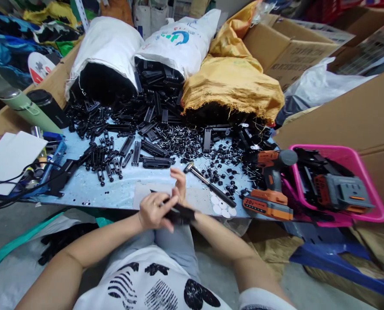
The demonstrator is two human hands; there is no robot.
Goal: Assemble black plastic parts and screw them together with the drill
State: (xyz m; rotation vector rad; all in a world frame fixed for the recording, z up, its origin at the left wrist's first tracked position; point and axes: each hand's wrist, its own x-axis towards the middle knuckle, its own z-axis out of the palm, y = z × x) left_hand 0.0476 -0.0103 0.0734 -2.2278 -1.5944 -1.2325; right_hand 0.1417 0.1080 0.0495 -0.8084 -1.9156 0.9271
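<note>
Clock dirs ran from the hands. L hand (pixel 153 211) was clamped on a blk part (pixel 184 214), thumb below, fingers above; part sat at ctr, over the near table edge, one end by the R wrist. R hand (pixel 179 184) was raised w/ fingers up at approx 1 o'clock, blurred, couldn't tell if gripping. Hammer (pixel 211 185) lay at 2 o'clock on the blue table (pixel 82 185); drill (pixel 269 189) stood at 3, pink basket (pixel 381 211) beyond. Loose blk pcs (pixel 182 142) were piled at 12.
</note>
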